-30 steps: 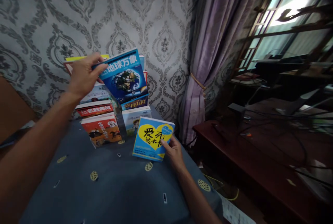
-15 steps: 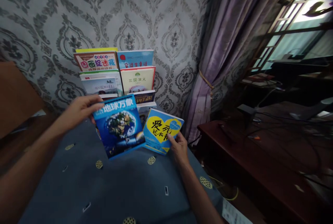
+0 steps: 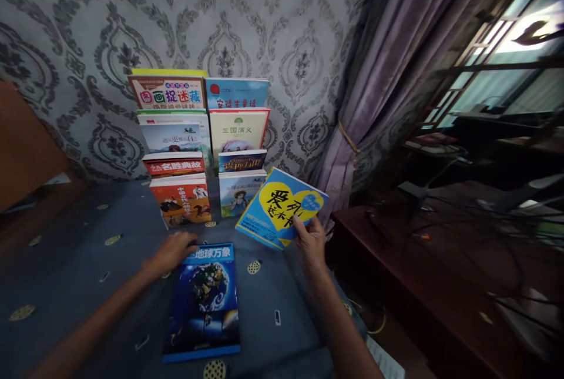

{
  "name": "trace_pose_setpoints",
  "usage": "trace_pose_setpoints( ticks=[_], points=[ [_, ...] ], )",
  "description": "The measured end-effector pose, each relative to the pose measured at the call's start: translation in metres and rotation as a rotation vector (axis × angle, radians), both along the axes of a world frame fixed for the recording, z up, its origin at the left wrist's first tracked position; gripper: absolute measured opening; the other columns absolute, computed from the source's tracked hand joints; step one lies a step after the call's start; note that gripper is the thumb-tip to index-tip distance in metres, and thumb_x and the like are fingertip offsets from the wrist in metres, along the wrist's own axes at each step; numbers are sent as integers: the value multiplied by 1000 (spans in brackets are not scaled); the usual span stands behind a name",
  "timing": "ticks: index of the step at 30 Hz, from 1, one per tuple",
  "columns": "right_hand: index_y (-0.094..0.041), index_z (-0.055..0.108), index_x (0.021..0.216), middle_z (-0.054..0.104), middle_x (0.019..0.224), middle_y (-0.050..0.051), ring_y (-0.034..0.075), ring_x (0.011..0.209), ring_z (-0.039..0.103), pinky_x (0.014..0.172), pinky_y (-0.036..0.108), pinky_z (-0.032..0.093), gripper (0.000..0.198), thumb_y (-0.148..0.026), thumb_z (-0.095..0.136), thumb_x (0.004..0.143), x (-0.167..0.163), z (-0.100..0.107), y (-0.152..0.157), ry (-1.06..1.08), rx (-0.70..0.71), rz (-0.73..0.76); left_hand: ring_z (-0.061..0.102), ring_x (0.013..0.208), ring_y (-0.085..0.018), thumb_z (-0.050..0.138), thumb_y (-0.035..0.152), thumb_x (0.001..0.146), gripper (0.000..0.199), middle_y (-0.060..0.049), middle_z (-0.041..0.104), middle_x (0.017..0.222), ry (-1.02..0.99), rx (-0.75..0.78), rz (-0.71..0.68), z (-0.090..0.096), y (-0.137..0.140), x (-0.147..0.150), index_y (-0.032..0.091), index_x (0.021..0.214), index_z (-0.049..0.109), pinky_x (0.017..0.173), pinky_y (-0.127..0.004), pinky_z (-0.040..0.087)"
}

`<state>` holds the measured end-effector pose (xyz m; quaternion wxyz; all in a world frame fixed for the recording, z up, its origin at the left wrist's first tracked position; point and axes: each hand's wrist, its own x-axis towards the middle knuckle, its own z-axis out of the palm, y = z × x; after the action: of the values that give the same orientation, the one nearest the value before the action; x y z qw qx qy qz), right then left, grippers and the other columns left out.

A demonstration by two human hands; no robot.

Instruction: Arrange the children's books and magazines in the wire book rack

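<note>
My left hand (image 3: 178, 250) is at the top left corner of a dark blue book with a globe on its cover (image 3: 205, 302), fingers closed on that corner. The book lies face up on the dark tablecloth. My right hand (image 3: 311, 241) grips a light blue book with a yellow heart (image 3: 282, 208) by its lower right side, thumb on the cover. That book is tilted, in front of the right side of the book display. Standing in tiers against the wall are several books, among them an orange one (image 3: 185, 203) and one with a straw-hatted figure (image 3: 240, 194).
Patterned wallpaper (image 3: 304, 61) is behind the books, and a tied purple curtain (image 3: 339, 173) hangs to their right. A dark red table (image 3: 396, 261) with cables stands at the right. A brown cardboard box (image 3: 26, 150) is at the left edge.
My left hand has lowered the globe book from in front of the display onto the tablecloth, uncovering the lower books. My right hand has lifted the heart book slightly up and right.
</note>
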<state>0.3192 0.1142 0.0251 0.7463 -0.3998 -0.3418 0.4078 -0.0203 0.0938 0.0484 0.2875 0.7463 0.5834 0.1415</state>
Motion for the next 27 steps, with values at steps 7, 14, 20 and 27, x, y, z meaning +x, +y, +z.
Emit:
trace_pose_setpoints(
  ticks=[7, 14, 20, 27],
  points=[
    [-23, 70, 100, 78, 108, 5, 25, 95, 73, 78, 35, 59, 43, -50, 83, 69, 0, 42, 23, -144, 124, 22, 67, 101, -24, 39, 27, 97, 31, -7, 72, 106, 149, 477, -185, 76, 18, 44, 25, 106, 68, 88, -40, 52],
    [-27, 69, 106, 77, 108, 3, 25, 99, 73, 82, 36, 61, 46, -52, 81, 69, 2, 128, 68, -294, 366, 42, 60, 115, -29, 43, 1, 86, 37, -16, 68, 110, 476, 787, -235, 158, 84, 80, 14, 107, 71, 96, -42, 49],
    [-26, 68, 109, 76, 111, 4, 27, 102, 73, 77, 35, 62, 51, -54, 82, 68, -3, 160, 109, -348, 441, 80, 67, 104, -26, 48, 4, 82, 43, -12, 72, 116, 437, 583, -244, 184, 124, 79, 20, 117, 68, 86, -36, 50],
    [-26, 69, 105, 77, 108, 2, 25, 98, 73, 82, 37, 62, 52, -53, 85, 64, -22, 152, 141, -377, 430, 186, 68, 97, -24, 63, 15, 77, 51, -7, 76, 108, 176, 331, -455, 215, 142, 69, 21, 127, 61, 81, -34, 53]
  ],
)
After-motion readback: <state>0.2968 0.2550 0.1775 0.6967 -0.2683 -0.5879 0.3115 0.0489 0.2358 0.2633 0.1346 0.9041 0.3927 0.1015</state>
